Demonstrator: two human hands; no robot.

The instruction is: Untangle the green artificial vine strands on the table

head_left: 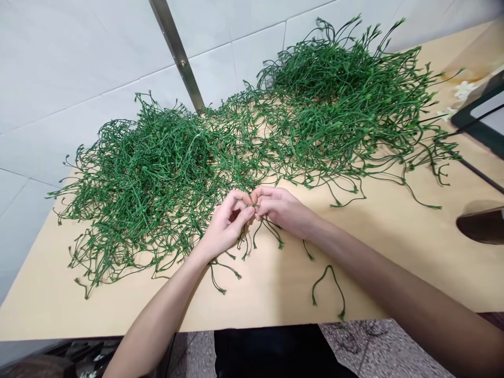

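Observation:
My left hand [228,220] and my right hand [277,205] meet over the middle of the table, fingertips pinched together. Between them they grip a thin green artificial stem, mostly hidden by the fingers. Just beyond and to the left rises a tangled heap of green plastic stems [153,163] with small forked tips. A second heap [338,89] lies farther back on the right, joined to the first by a thinner scatter. Several stems stick out below my hands. One loose bent stem [329,283] rests near the front edge, right of my hands.
The tan table [244,299] stands against a tiled wall [79,58] with a metal strip [179,58] running down it. At the right are a dark device [482,118], small white flowers [464,89] and a dark brown object [482,226]. My dark-clothed lap shows below the front edge.

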